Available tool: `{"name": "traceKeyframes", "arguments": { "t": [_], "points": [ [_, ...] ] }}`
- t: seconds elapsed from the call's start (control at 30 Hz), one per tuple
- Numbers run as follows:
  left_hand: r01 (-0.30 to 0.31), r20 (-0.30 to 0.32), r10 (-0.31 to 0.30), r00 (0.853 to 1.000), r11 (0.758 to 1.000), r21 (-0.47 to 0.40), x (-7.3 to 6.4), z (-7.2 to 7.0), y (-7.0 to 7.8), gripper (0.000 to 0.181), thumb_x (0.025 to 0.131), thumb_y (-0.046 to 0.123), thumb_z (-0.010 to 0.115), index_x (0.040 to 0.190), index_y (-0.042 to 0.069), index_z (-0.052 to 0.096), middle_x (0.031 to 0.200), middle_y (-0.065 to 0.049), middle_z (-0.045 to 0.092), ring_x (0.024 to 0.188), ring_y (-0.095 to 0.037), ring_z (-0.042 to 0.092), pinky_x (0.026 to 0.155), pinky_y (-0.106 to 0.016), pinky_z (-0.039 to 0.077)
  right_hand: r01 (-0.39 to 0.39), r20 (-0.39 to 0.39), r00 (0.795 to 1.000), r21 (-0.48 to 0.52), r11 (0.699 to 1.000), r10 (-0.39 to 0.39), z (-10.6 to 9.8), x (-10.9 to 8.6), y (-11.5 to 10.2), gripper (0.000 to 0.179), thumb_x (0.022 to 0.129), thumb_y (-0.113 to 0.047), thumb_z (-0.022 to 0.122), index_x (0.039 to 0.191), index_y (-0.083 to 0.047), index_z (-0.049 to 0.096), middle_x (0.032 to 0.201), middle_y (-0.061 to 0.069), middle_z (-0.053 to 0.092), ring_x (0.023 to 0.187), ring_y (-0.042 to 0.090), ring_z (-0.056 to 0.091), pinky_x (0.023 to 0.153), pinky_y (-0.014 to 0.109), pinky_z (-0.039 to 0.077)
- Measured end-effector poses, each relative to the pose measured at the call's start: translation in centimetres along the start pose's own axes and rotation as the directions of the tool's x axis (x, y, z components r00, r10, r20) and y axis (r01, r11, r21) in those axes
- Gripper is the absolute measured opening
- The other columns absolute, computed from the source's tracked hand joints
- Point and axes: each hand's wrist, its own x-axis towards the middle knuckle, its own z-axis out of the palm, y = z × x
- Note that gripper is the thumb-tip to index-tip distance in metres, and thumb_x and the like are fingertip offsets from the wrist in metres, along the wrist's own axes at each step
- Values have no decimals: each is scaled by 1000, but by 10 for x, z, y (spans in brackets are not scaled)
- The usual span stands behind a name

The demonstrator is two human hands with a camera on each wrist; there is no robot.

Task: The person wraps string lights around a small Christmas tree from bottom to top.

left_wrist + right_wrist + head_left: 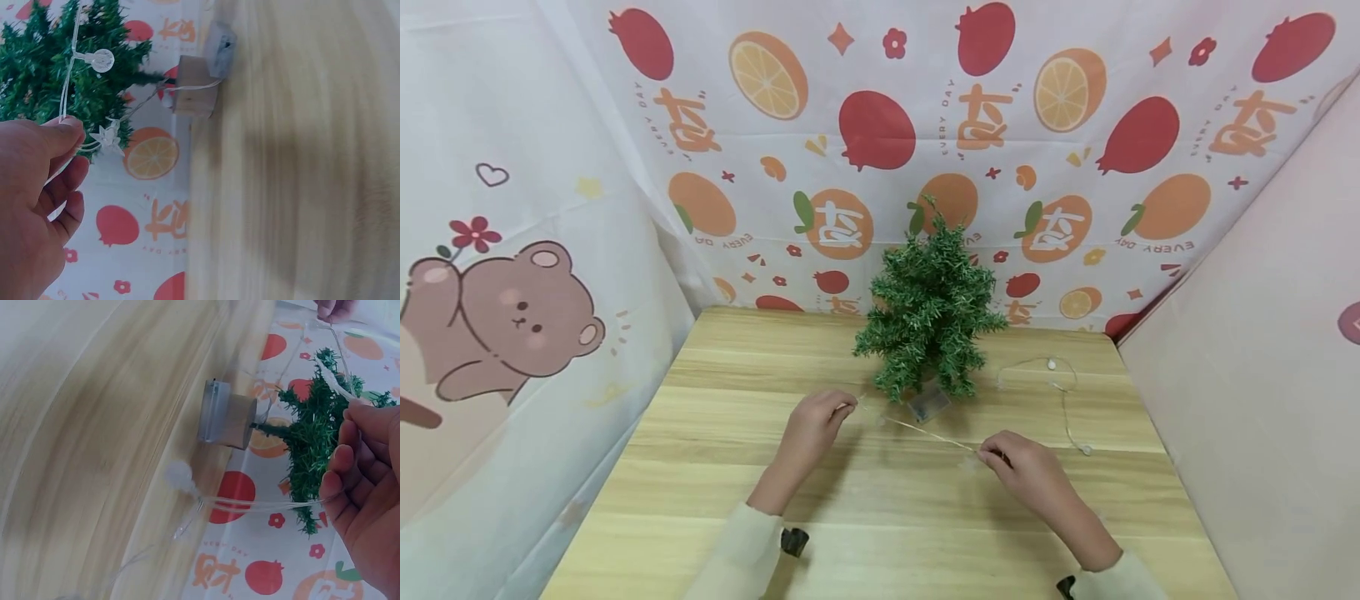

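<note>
Between my two hands a string of fairy lights (pixel 928 433) is stretched in front of a small green Christmas tree (pixel 932 308). My left hand (pixel 815 422) pinches one part of the wire between thumb and forefinger. In the left wrist view, a clear round bulb (pixel 102 60) and a star-shaped bulb (pixel 107 139) hang on the wire by those fingers. My right hand (pixel 1024 467) pinches the wire further along, with the other fingers curled. A clear battery box (pixel 929 403) stands against the tree's wooden base (pixel 195 87), and a wire runs from there towards my left hand.
The rest of the light string (pixel 1066 408) lies in a loose curve on the wooden table (pixel 737 350), right of the tree. A fruit-print cloth (pixel 880 67) hangs close behind the tree. Cloths close in both sides, the left one with a bear (pixel 527 317).
</note>
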Motion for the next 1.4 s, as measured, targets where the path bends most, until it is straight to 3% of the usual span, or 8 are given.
{"name": "traceKeyframes", "arguments": {
  "t": [0.37, 0.73, 1.0, 1.17, 1.3, 1.4],
  "points": [
    [63, -1, -64, 998, 997, -39, 20, -9, 0, 8, 93, 11, 72, 101, 12, 75, 100, -2, 74, 92, -20, 71, 80, -37, 59, 82, -135, 988, -5, 997, -82, -11, 7, -6, 3, 93, -19, 74, 92, -18, 71, 75, -18, 54, 59, -7, 39, 50, 17, 37],
    [85, -30, -88, 996, 993, -81, 44, -11, 0, 10, 96, 12, 69, 104, 14, 73, 103, -1, 72, 89, -16, 68, 76, -33, 57, 111, -185, 977, -3, 994, -109, -20, 8, -9, 6, 91, -16, 76, 94, -20, 71, 77, -18, 53, 60, -5, 38, 50, 17, 37],
    [148, -37, -154, 987, 981, -129, 55, -11, 10, 10, 98, 16, 67, 105, 17, 73, 101, 1, 71, 85, -14, 64, 71, -34, 54, 141, -263, 954, -24, 990, -142, -33, 10, -6, 8, 90, -12, 76, 92, -17, 70, 76, -16, 54, 61, -4, 39, 51, 17, 38],
    [97, -77, -107, 991, 988, -121, 61, -8, 18, 10, 96, 15, 70, 104, 12, 75, 97, -1, 71, 80, -15, 63, 67, -33, 53, 140, -318, 936, -62, 988, -153, -42, 11, 0, 11, 87, -7, 79, 92, -13, 71, 72, -13, 54, 59, -4, 39, 51, 18, 38],
    [42, -108, -54, 993, 993, -110, 64, -4, 26, 9, 94, 13, 72, 103, 11, 75, 95, -2, 72, 77, -15, 63, 65, -33, 53, 94, -334, 936, -59, 994, -108, -49, 9, 5, 10, 87, -5, 78, 93, -11, 72, 69, -12, 52, 58, -3, 38, 50, 19, 37],
    [39, -103, -51, 993, 993, -114, 66, -2, 31, 9, 94, 13, 73, 102, 12, 75, 95, -2, 72, 75, -14, 62, 64, -32, 52, 62, -340, 937, -48, 997, -75, -53, 8, 10, 9, 88, -4, 76, 93, -10, 72, 70, -11, 53, 59, -2, 39, 50, 20, 39]
  ]
}}
